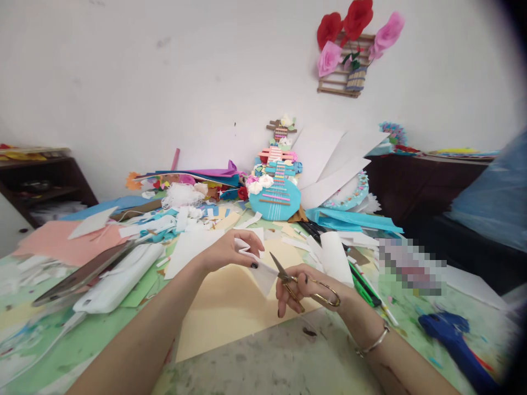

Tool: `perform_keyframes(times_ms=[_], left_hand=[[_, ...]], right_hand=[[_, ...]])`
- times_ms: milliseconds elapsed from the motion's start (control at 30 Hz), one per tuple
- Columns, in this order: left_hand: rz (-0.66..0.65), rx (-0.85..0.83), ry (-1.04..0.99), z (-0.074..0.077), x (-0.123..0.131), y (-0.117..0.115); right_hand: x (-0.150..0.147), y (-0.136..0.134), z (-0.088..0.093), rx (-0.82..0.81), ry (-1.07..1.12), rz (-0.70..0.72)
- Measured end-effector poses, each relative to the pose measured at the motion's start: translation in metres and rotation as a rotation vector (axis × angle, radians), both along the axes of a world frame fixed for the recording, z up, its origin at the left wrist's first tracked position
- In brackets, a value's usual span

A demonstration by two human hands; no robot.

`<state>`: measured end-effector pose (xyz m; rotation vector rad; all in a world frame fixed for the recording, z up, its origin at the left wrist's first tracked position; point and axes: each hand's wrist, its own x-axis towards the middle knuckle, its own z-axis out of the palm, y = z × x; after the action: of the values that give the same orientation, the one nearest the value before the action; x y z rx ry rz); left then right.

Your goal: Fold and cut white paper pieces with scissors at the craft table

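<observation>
My left hand [230, 251] pinches a small piece of white paper [258, 269] and holds it above a cream sheet [230, 307] on the table. My right hand [302, 288] grips gold-handled scissors [307, 288], fingers through the loops. The scissor blades point up and left, and their tips touch the edge of the white paper. A silver bangle [373, 343] circles my right wrist.
Paper scraps, coloured sheets and a white phone [119, 280] litter the left side. A blue paper guitar [275, 192] leans on the wall at the back. A blue glue gun [448, 334] lies at the right, green pens [364, 285] beside my right hand. Paper flowers [354, 38] hang on the wall.
</observation>
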<state>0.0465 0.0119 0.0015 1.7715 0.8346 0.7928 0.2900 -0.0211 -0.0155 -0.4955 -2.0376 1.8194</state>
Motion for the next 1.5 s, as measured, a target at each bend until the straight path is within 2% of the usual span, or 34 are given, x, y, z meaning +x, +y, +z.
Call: perform_keyframes(times_ms=[133, 400, 567, 833, 1033, 1167, 1500], left_hand=[[0.011, 0.013, 0.018, 0.0, 0.0, 0.0], [0.05, 0.089, 0.051, 0.0, -0.002, 0.002], [0.055, 0.112, 0.012, 0.0, -0.003, 0.003], [0.059, 0.062, -0.053, -0.001, -0.006, 0.004], [0.111, 0.048, -0.093, 0.001, -0.012, 0.005], [0.109, 0.05, -0.107, 0.002, -0.013, 0.005], [0.058, 0.027, -0.058, 0.002, -0.007, 0.001]], right_hand=[[0.001, 0.001, 0.0, -0.005, -0.001, -0.003], [0.005, 0.007, -0.017, -0.07, -0.009, -0.067], [0.004, 0.005, -0.014, -0.091, -0.034, -0.114], [0.005, 0.006, -0.013, -0.103, -0.06, -0.134], [0.003, 0.004, -0.007, -0.077, -0.076, -0.182], [0.002, 0.001, -0.002, -0.001, -0.039, -0.132], [0.001, 0.003, -0.009, 0.065, -0.06, -0.081]])
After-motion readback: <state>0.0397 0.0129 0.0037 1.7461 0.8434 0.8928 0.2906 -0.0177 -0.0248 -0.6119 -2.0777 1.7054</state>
